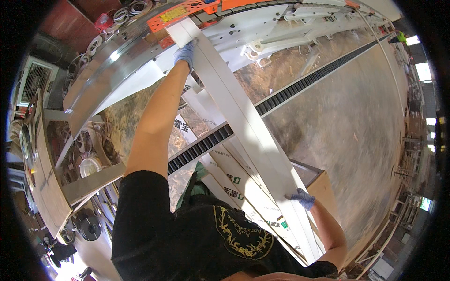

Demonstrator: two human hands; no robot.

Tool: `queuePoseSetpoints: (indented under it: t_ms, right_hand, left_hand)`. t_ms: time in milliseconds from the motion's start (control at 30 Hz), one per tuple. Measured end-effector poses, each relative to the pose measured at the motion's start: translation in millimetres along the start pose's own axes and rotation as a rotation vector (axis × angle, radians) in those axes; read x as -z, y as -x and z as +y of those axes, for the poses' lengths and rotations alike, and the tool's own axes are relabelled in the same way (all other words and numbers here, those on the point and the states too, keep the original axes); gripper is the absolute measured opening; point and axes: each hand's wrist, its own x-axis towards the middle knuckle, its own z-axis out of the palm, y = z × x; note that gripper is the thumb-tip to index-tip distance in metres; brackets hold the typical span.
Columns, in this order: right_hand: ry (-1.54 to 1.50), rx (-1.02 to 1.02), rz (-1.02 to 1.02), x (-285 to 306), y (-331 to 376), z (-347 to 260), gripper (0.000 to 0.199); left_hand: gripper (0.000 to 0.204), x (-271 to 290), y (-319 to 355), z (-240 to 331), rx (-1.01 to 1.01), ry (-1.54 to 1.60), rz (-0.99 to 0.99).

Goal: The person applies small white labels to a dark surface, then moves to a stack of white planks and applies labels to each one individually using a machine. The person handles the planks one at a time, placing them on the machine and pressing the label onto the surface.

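Note:
A long white board (236,105) slants across the middle of the view, from the machine at the top down to my right side. My left hand (184,56), in a grey-blue glove, is closed on the left edge near the board's far end. Lower down, my right hand (302,198), gloved alike, grips the right edge with its fingers over the top face. The board's far end lies at the orange guard (176,16) of the machine. Under the board, several other white boards with printed film (225,180) lie side by side near my body.
A black roller strip (318,75) crosses the floor beneath the board. The machine's white side (262,28) runs along the far edge. At left stand a curved wooden table (47,173) and rolls of edging tape (96,44). A brown box-like edge (323,187) is beside my right hand.

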Motion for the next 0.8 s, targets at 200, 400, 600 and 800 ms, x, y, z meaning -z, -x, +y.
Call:
queuePoseSetpoints:
  t_ms: [200,400,600,800]
  right_hand:
    - [-0.047,-0.041,0.005,12.5,8.6,-40.1,0.1]
    - [0.0,-0.045,-0.002,48.6,-13.3,-38.3,0.093]
    - [0.016,-0.036,0.02,98.1,-29.5,-22.9,0.082]
    - [0.031,-0.019,-0.018,110.2,-25.9,-49.0,0.084]
  left_hand:
    - [0.043,-36.7,-16.1,-2.3,0.041,-0.053,-0.035]
    - [0.048,-58.7,-45.3,-0.3,0.029,-0.09,-0.042]
    - [0.049,-123.5,-0.8,25.5,0.118,0.027,-0.091]
    - [0.046,-123.7,-62.6,3.5,0.102,0.092,-0.092]
